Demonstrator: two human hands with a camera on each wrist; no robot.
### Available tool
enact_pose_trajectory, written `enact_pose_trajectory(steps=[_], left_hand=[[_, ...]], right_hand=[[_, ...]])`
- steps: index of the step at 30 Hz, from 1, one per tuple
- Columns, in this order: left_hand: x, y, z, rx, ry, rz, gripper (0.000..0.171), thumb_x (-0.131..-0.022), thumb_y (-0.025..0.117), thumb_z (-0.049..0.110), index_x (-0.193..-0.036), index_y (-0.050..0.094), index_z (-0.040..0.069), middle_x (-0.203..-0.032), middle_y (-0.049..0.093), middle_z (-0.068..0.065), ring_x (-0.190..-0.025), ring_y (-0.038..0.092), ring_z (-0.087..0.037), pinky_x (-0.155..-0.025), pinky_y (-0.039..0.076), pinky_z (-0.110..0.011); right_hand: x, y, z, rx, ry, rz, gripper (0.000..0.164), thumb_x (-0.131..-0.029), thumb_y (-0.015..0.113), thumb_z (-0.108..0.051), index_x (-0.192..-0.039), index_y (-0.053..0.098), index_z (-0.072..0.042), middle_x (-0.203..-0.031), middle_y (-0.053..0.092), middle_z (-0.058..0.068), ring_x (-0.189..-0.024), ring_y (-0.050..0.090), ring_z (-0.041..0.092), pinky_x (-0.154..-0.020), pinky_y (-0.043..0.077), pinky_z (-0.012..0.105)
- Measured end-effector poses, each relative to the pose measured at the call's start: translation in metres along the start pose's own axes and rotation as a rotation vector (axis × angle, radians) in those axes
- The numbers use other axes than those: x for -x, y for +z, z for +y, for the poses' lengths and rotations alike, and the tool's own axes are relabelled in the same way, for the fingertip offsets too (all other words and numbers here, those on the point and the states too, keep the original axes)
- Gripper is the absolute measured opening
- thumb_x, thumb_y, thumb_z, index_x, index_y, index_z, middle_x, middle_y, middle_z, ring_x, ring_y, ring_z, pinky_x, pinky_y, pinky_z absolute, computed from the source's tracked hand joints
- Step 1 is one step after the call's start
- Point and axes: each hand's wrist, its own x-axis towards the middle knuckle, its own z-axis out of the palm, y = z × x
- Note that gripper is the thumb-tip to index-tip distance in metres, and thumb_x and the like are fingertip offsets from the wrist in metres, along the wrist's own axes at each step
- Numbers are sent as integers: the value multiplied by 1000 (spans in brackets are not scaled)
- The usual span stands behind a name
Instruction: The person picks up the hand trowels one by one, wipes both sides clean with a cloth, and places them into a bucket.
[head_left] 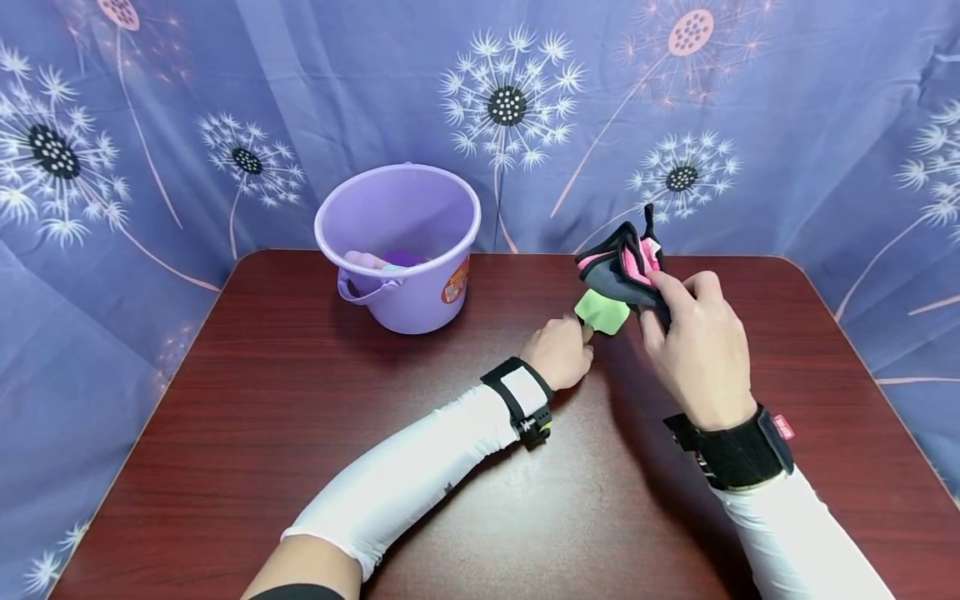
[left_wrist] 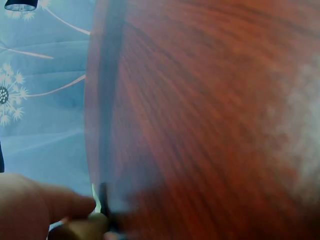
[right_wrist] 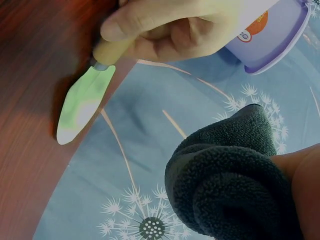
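My left hand point(head_left: 558, 354) grips the wooden handle of a small trowel with a pale green blade point(head_left: 602, 312), low over the table. The right wrist view shows the trowel point(right_wrist: 85, 105) more fully, with a metal collar where blade meets handle. In the left wrist view the thumb and fingers point(left_wrist: 30, 205) sit at the lower left, the trowel mostly out of sight. My right hand point(head_left: 701, 354) pinches a folded cloth point(head_left: 618, 271), dark grey and pink with black edging, raised just above the blade. Its dark fuzzy side point(right_wrist: 225, 180) faces the right wrist camera.
A purple bucket point(head_left: 420, 304) stands at the back left of the brown wooden table point(head_left: 300, 433), its handle hanging down in front. Pink, purple and pale items point(head_left: 365, 259) lie inside it. A blue curtain point(head_left: 360, 75) with dandelion prints hangs behind and around the table.
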Motion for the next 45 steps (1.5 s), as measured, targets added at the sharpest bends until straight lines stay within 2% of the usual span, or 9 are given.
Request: enact_pose_trajectory(steps=[7, 9, 14, 16, 22, 30, 33, 39, 45], left_hand=[[24, -43, 7, -77, 48, -28, 28, -107, 57, 26, -119, 62, 2, -107, 68, -11, -105, 71, -26, -89, 59, -38], [20, -37, -3, -67, 68, 4, 27, -107, 57, 27, -119, 61, 4, -107, 67, -10, -103, 70, -26, -87, 59, -40], [31, -55, -12, -46, 121, 30, 24, -107, 57, 26, -119, 62, 6, -107, 65, -9, -100, 69, -27, -83, 58, -42], [46, -75, -9, -36, 132, 13, 22, -108, 58, 24, -119, 62, 5, -106, 63, -9, -98, 69, -28, -82, 58, -42], [73, -101, -19, -18, 150, 49, 18, -107, 61, 24, -116, 58, 8, -98, 57, -5, -79, 64, -26, -70, 55, -42], [109, -133, -31, -58, 221, 127, 16, -106, 65, 21, -115, 60, 10, -95, 53, -3, -72, 61, -23, -64, 52, -39], [123, -145, -33, -60, 243, 152, 15, -105, 66, 19, -116, 61, 11, -95, 53, -2, -70, 59, -21, -62, 51, -38], [146, -163, -43, -40, 302, 207, 17, -103, 68, 16, -119, 63, 12, -98, 56, 0, -76, 59, -18, -63, 51, -37], [163, -174, -57, 4, 347, 249, 19, -103, 69, 14, -121, 65, 14, -103, 57, 5, -79, 57, -12, -65, 51, -35]], right_hand=[[0, 0, -1, -3, -8, -3, 38, -96, 69, -12, -134, 71, -5, -102, 55, 23, -74, 59, 44, -66, 45, 61], [0, -1, -1, -3, -13, -3, 38, -96, 70, -12, -134, 71, -6, -101, 55, 23, -74, 59, 44, -66, 45, 61], [0, -3, -3, -7, -24, 7, 38, -96, 69, -11, -133, 71, -6, -101, 55, 23, -73, 59, 43, -65, 46, 61], [0, -4, -4, -10, -29, 13, 38, -96, 69, -11, -133, 71, -6, -101, 55, 24, -73, 59, 43, -66, 46, 61], [-1, -10, -11, -32, -60, 38, 37, -97, 70, -12, -133, 72, -6, -103, 55, 24, -75, 59, 42, -67, 47, 60], [0, -17, -23, -71, -98, 104, 36, -96, 72, -13, -132, 74, -9, -103, 57, 23, -76, 59, 40, -67, 46, 60], [0, -21, -27, -70, -122, 99, 34, -99, 68, -17, -132, 74, -10, -104, 57, 23, -76, 58, 38, -66, 46, 57], [0, -26, -35, -112, -175, 118, 34, -98, 68, -16, -131, 75, -11, -104, 57, 23, -77, 57, 37, -65, 44, 54], [0, -27, -39, -141, -320, 124, 37, -98, 63, -16, -133, 74, -11, -102, 57, 25, -78, 56, 41, -68, 44, 54]])
